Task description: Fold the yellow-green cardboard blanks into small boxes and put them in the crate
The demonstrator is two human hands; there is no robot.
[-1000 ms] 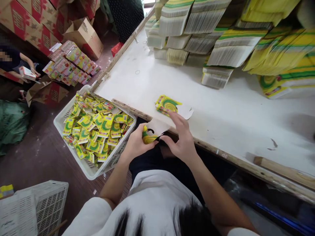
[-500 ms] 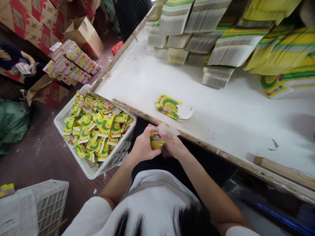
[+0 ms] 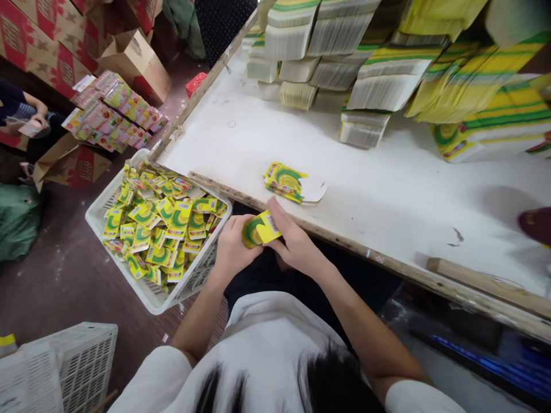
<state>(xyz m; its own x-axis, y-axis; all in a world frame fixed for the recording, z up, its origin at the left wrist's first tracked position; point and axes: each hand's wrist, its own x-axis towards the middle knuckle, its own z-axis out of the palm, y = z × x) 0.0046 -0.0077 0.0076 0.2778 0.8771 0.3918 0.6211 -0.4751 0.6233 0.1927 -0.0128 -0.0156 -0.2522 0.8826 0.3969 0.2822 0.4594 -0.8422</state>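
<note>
Near edge of the long white surface, the left hand and right hand both grip a small yellow-and-green printed card carton. It looks light, smooth, easily creased; I'd hold its ends gently.

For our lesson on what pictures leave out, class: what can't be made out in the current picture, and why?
All in the head view:
Yellow packet: left end covered by the left hand; underside turned away.
Barcode by the right hand: digits too small.
White basket: floor buried under packets.
Dark red thing: cut off by the right edge.
</note>
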